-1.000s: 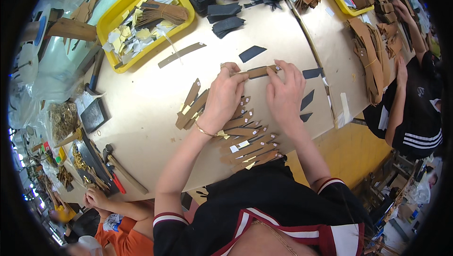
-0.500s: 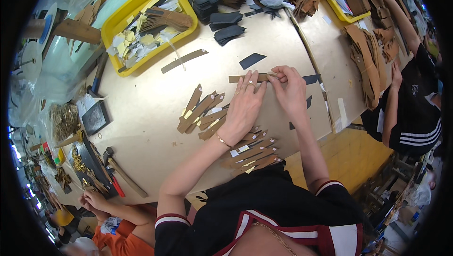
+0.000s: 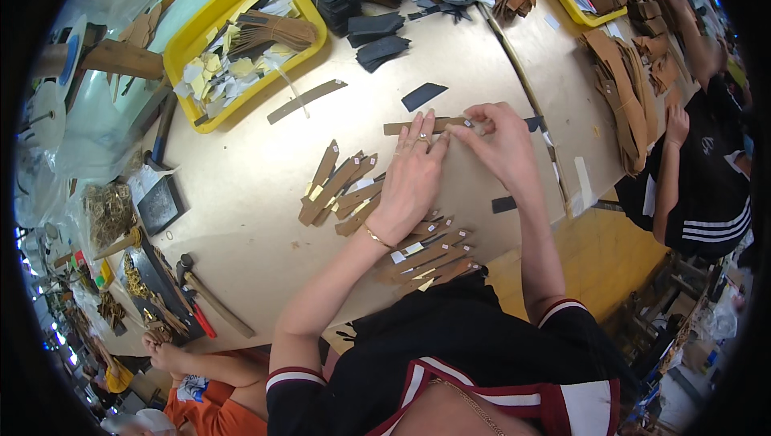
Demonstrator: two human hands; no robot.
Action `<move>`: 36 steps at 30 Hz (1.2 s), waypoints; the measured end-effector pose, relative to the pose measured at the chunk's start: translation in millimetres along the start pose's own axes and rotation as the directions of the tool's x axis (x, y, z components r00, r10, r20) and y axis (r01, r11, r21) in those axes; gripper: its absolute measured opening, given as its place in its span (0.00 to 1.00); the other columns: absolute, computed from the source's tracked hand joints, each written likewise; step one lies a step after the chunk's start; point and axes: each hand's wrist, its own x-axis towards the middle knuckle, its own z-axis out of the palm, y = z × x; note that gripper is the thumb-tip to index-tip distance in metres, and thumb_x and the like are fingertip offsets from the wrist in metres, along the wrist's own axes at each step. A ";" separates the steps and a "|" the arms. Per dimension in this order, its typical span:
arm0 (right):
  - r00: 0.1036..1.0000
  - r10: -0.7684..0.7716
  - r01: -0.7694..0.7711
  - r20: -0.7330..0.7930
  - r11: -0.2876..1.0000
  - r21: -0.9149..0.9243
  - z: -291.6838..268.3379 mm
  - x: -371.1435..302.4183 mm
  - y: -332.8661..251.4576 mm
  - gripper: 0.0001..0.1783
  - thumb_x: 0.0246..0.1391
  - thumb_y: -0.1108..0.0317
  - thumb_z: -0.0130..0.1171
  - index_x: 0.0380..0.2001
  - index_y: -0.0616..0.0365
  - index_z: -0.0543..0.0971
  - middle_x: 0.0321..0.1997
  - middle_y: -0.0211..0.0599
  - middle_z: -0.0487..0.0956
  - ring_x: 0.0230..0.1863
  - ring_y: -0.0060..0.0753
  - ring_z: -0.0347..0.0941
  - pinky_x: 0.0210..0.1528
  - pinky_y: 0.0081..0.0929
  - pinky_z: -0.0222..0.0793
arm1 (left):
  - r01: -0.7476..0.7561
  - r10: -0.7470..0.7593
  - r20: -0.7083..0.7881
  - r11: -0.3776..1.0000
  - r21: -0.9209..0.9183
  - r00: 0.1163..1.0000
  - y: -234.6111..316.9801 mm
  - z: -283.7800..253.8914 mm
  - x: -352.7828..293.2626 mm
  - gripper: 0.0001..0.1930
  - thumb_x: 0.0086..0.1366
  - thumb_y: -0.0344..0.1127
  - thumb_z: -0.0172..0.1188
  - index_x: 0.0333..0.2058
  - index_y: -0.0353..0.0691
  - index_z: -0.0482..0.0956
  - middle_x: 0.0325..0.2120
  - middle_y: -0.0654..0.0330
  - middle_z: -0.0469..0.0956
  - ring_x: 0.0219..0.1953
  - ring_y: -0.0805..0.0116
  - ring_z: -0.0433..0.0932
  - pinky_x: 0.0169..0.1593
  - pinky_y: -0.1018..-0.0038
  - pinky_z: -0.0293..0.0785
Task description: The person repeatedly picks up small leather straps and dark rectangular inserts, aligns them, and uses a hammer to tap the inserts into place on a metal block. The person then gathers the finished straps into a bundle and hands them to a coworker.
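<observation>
A narrow brown leather strip (image 3: 397, 128) lies crosswise on the table in front of me. My left hand (image 3: 414, 179) rests flat across it, fingers stretched out. At the strip's right end, beside a small white label (image 3: 468, 123), my right hand (image 3: 506, 145) has its thumb and bent fingers closed at the edge. Its palm side is partly hidden. A dark slanted leather piece (image 3: 424, 97) lies just beyond the strip. Another dark piece (image 3: 532, 124) peeks out past my right hand, and a third dark piece (image 3: 503, 205) sits left of my right forearm.
Labelled brown strips (image 3: 329, 187) lie left of my left hand, more strips (image 3: 434, 259) near my body. A yellow tray (image 3: 171, 67) with scraps stands far left; a hammer (image 3: 210, 295) lies near left. Co-workers sit at both sides, a leather stack (image 3: 618, 99) at right.
My right hand has shifted a little and its fingers have come off the strip's top, so the white label shows. My left hand stays flat on the strip. The view has shifted slightly.
</observation>
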 end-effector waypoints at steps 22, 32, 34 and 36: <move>0.985 0.159 -0.164 0.060 0.984 0.072 7.9 1.1 10.3 0.13 0.47 0.62 0.69 0.28 0.63 0.83 0.26 0.36 0.82 0.26 0.24 0.71 0.33 0.25 0.70 | 0.024 -0.024 0.018 1.000 0.017 1.000 0.5 1.2 -1.9 0.21 0.61 0.24 0.50 0.54 0.32 0.75 0.64 0.36 0.61 0.68 0.44 0.59 0.70 0.54 0.55; 0.922 -0.368 0.329 -0.121 0.909 -0.258 24.9 -16.1 -1.0 0.12 0.51 0.74 0.62 0.41 0.58 0.80 0.43 0.36 0.75 0.45 0.39 0.72 0.39 0.31 0.71 | 0.091 -0.116 -0.173 0.985 -0.145 0.978 -9.2 -30.0 -8.2 0.18 0.65 0.31 0.58 0.53 0.35 0.76 0.63 0.41 0.64 0.61 0.43 0.67 0.64 0.57 0.63; 0.917 -0.388 0.376 -0.090 0.918 -0.123 34.2 -22.2 -7.5 0.13 0.50 0.76 0.61 0.41 0.59 0.81 0.41 0.37 0.74 0.44 0.41 0.73 0.40 0.33 0.72 | 0.207 -0.220 -0.186 0.974 -0.090 0.958 -19.3 -41.2 -8.4 0.18 0.64 0.32 0.59 0.53 0.36 0.77 0.61 0.42 0.66 0.59 0.44 0.68 0.62 0.57 0.64; 0.919 -0.393 0.389 -0.034 0.918 -0.078 41.7 -25.9 -13.3 0.13 0.49 0.78 0.60 0.41 0.60 0.81 0.41 0.37 0.74 0.44 0.40 0.73 0.43 0.34 0.73 | 0.229 -0.215 -0.254 0.973 0.027 0.943 -27.4 -46.3 -4.7 0.18 0.64 0.33 0.61 0.52 0.37 0.78 0.58 0.44 0.68 0.56 0.46 0.69 0.59 0.57 0.64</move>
